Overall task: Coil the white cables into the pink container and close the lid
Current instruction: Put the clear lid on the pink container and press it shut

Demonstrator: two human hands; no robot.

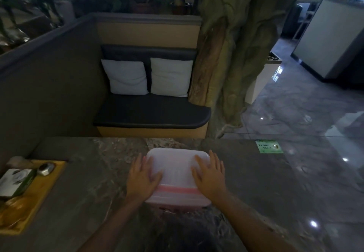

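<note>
The pink container (177,194) stands on the grey marble table (98,173), straight in front of me. Its pale translucent lid (176,165) lies flat on top of it. My left hand (142,177) rests palm down on the lid's left side, fingers spread. My right hand (209,175) lies palm down on the lid's right side, fingers also spread. Both hands touch the lid without gripping it. No white cables show outside the container; the lid hides what is inside.
A yellow tray (29,198) sits at the table's left edge with a tissue box (15,181) and a small metal bell (46,168). A green sticker (268,146) lies far right. Beyond the table are a dark bench (151,114) with two white cushions and a tree trunk (232,55).
</note>
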